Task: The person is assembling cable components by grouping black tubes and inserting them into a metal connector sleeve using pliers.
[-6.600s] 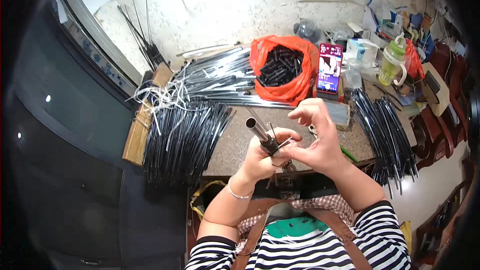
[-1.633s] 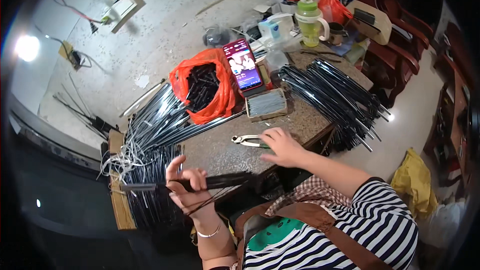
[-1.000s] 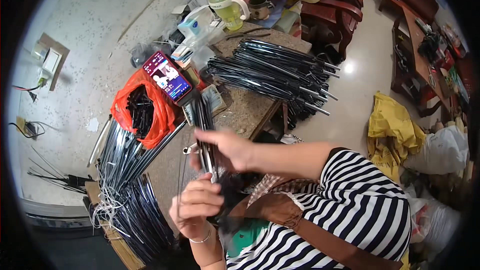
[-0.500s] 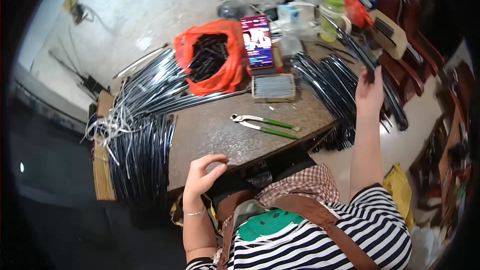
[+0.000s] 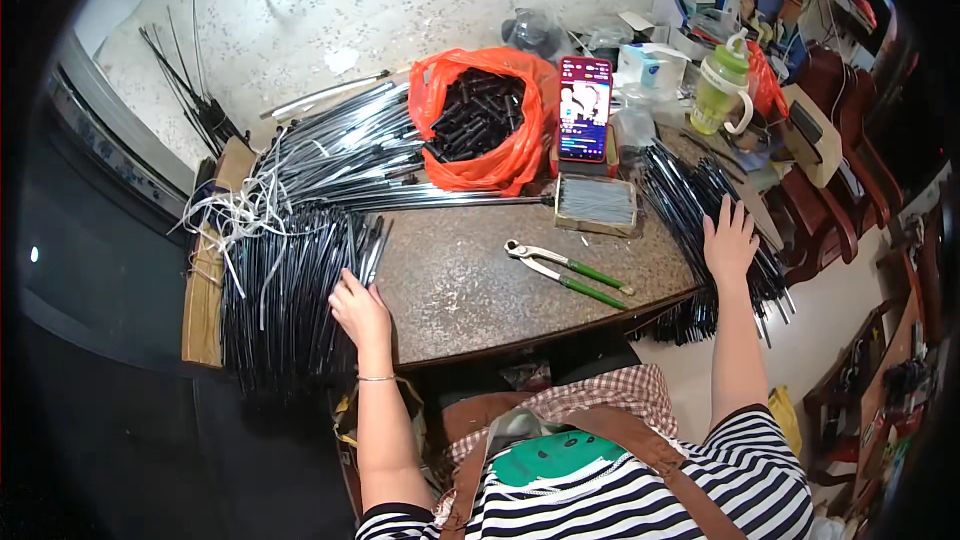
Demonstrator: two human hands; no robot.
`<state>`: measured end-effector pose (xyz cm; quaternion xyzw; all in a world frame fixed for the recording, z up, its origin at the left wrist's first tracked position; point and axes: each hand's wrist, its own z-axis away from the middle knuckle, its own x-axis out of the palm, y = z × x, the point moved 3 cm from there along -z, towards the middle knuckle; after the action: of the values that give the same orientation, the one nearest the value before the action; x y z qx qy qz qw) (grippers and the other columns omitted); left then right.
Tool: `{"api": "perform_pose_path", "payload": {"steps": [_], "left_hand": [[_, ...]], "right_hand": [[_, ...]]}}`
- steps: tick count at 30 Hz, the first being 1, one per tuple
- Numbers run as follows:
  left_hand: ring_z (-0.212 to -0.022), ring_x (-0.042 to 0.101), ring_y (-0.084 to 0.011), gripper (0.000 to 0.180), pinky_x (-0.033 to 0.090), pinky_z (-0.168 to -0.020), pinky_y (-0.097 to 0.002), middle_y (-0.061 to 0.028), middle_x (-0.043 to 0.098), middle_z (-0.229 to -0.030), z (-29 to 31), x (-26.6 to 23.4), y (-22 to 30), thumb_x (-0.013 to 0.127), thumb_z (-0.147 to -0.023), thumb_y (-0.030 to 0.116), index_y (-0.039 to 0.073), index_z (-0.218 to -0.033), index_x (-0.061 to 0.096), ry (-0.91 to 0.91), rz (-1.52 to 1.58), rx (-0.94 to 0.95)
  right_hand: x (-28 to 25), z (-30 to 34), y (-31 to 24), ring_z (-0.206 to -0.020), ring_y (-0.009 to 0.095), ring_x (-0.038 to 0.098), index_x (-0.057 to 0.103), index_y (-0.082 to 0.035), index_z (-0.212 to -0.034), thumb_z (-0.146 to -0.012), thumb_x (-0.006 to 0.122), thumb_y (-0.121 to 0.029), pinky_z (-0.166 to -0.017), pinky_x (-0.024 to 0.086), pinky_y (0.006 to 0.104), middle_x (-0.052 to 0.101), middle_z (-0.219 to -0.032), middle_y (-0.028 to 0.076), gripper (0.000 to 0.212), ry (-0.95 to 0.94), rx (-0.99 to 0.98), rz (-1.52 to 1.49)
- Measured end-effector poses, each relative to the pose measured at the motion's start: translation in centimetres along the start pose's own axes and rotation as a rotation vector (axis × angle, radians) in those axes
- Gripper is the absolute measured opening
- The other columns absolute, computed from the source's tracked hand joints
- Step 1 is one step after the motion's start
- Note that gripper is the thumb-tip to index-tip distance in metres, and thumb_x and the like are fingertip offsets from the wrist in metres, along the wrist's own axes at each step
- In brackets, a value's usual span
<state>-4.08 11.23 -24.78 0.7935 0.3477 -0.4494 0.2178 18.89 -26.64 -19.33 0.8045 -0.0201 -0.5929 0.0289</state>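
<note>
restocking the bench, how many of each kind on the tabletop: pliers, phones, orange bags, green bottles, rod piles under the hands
pliers: 1
phone: 1
orange bag: 1
green bottle: 1
rod piles: 2, under left hand and right hand
total: 6

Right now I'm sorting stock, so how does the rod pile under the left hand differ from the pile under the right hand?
The left pile is larger, tangled with white ties and lies partly on cardboard; the right pile is thinner, shows no ties and overhangs the table's right edge. The left hand touches its pile's inner edge; the right hand lies flat on top. Both hold long black rods.
</note>
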Motion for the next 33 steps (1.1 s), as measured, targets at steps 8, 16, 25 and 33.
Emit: {"api": "perform_pose_path", "payload": {"steps": [8,16,25,33], "left_hand": [[-0.094,0.035,-0.0273,0.034,0.026,-0.081,-0.0448,-0.0120,0.039,-0.098,-0.5,-0.9,-1.0,0.060,-0.062,0.024,0.003,-0.083,0.044,0.093,-0.066,-0.116],[-0.074,0.045,-0.0243,0.024,0.034,-0.064,-0.0348,-0.0075,0.046,-0.073,-0.5,-1.6,-0.7,0.060,-0.060,0.014,0.005,-0.077,0.045,0.063,0.239,-0.019],[-0.076,0.045,-0.0283,0.022,0.037,-0.061,-0.0375,-0.0115,0.044,-0.080,-3.3,-2.3,-1.3,0.057,-0.065,0.014,0.003,-0.078,0.043,-0.129,0.065,0.060],[-0.047,0.044,-0.0230,0.016,0.036,-0.045,-0.0289,-0.0101,0.048,-0.061,-6.1,-12.6,1.8,0.047,-0.076,0.013,0.000,-0.083,0.040,0.503,0.649,0.102]], "right_hand": [[-0.1,-2.0,0.5,-0.090,0.023,0.042,0.034,-0.018,-0.113,-0.076,0.042,-0.031,-0.067,0.035,0.0424,0.044,-0.101,0.003,0.040,-0.054,0.014,-0.058],[-1.9,-1.1,-1.1,-0.099,0.023,0.035,0.041,-0.005,-0.103,-0.071,0.051,-0.021,-0.080,0.027,0.0464,0.043,-0.100,0.007,0.038,0.090,-0.060,-0.224],[0.0,7.8,-11.3,-0.085,0.022,0.046,0.051,-0.006,-0.080,-0.062,0.053,-0.019,-0.068,0.036,0.0365,0.050,-0.088,0.007,0.022,0.163,-1.090,-0.686],[0.9,7.9,-9.9,-0.092,0.019,0.043,0.049,-0.008,-0.092,-0.063,0.051,-0.010,-0.069,0.034,0.0311,0.044,-0.105,0.001,0.029,0.005,-0.948,-0.605]]}}
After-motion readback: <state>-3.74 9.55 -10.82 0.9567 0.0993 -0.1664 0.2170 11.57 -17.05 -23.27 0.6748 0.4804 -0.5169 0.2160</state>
